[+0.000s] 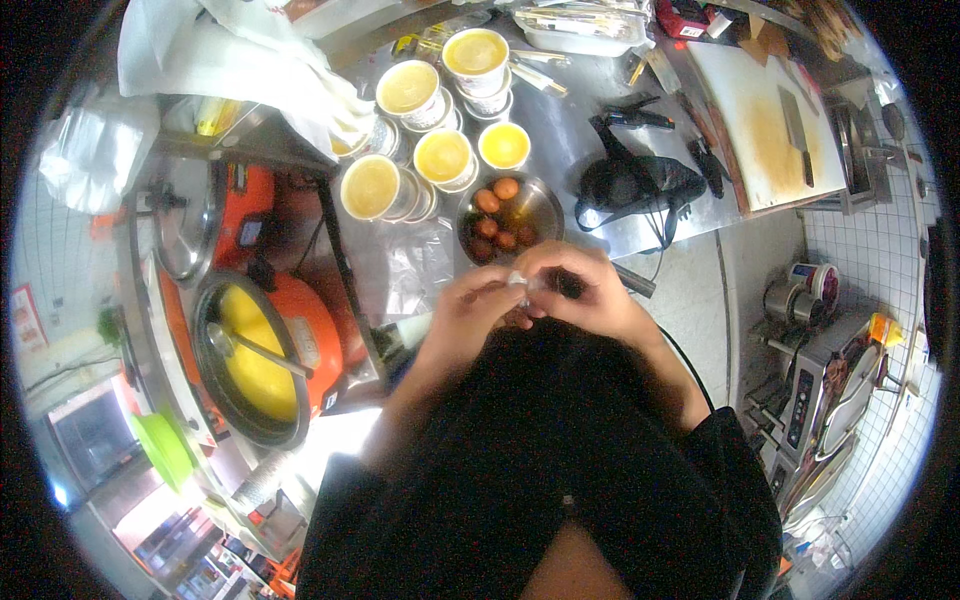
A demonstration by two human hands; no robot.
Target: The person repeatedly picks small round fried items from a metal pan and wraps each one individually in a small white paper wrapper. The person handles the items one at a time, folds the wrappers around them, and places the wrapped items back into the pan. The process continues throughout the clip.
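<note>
Close to my chest, my left hand (475,302) and my right hand (577,289) meet at the fingertips. Between them is a small whitish item (517,279), mostly hidden by the fingers and too blurred to identify. Just beyond my hands stands a round metal bowl (556,204), with several brown eggs (487,200) in liquid inside it. Paper cups (375,187) filled with yellow food stand behind the bowl and to its left, many of them stacked. A single cup (504,146) sits right behind the bowl.
A clear plastic bag (420,270) lies left of the bowl. Further left, an orange cooker (319,337) holds yellow porridge (259,360) and a ladle (270,356). To the right are a black bag (637,184) and a cutting board (757,142) bearing a cleaver (792,120).
</note>
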